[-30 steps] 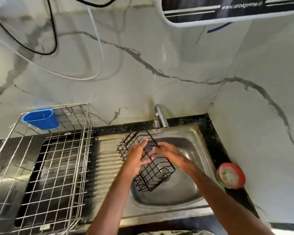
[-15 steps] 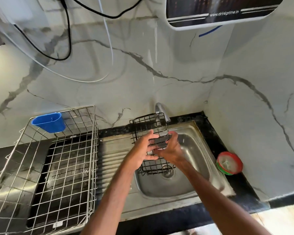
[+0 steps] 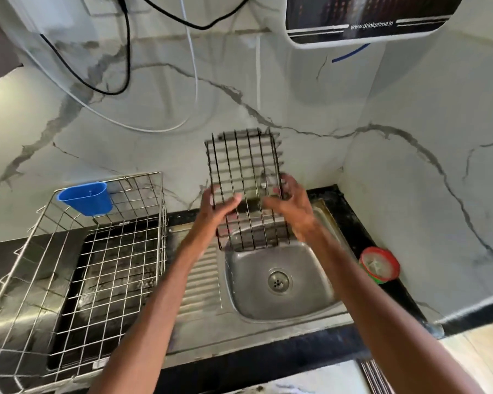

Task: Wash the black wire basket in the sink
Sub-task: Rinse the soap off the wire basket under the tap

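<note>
Black wire sits in both grips. The left hand pinches the black wire basket at its left edge, thumb laid across the front bars and fingers behind them. The right hand curls round the right edge; it is blurred, so its fingers only seem to hook through the mesh.

The basket is held on end above the back of the sink, with its long bars running up and down. Its lower end hangs over the basin's rear rim and its upper end shows in front of the marble wall. Through the bars, just behind the sink, the steel tap is visible. In the middle of the basin lies the round drain.

The ribbed drainboard joins the sink on its left. Farther left of the sink stands a steel wire dish rack with a blue plastic cup hung on its far rail. Right of the sink, on the black counter, sits a round red-rimmed container.

High above the sink a water purifier is fixed to the wall. A black cable loops up and left of the sink.
</note>
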{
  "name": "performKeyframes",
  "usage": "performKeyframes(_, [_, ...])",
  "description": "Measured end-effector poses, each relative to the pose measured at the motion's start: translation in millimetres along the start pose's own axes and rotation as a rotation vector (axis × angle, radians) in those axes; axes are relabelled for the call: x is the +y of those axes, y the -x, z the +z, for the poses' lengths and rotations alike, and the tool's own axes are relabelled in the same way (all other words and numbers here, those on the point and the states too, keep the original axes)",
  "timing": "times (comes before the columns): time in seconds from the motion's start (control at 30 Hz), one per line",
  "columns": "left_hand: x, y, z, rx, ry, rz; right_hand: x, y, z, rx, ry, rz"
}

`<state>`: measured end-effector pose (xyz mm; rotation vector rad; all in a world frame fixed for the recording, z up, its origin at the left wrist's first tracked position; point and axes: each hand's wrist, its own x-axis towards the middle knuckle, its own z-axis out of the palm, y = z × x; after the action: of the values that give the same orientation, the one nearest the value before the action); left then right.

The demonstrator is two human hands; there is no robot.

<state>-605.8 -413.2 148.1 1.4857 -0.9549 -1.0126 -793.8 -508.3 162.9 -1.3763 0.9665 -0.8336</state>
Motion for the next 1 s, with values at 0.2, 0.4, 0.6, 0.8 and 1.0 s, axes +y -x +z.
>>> performKeyframes(0.2, [-14,5,3,0.083,-0.220,0.155,21,21,11,0.063,0.152,-0.103])
performKeyframes(0.4, [-50,35,16,0.082,-0.371,-0.028,57,60,18,0.000,0.104,0.159])
performKeyframes(0.6, [-24,58,-9,0.157,-0.496,-0.008,32,75,32,0.002,0.056,0.106])
performKeyframes(0.8, [9,75,-46,0.195,-0.556,0.003,5,90,56,-0.036,0.068,0.049])
performKeyframes(1.0, [30,80,-96,0.239,-0.572,-0.004,-33,91,92,-0.093,0.211,0.048])
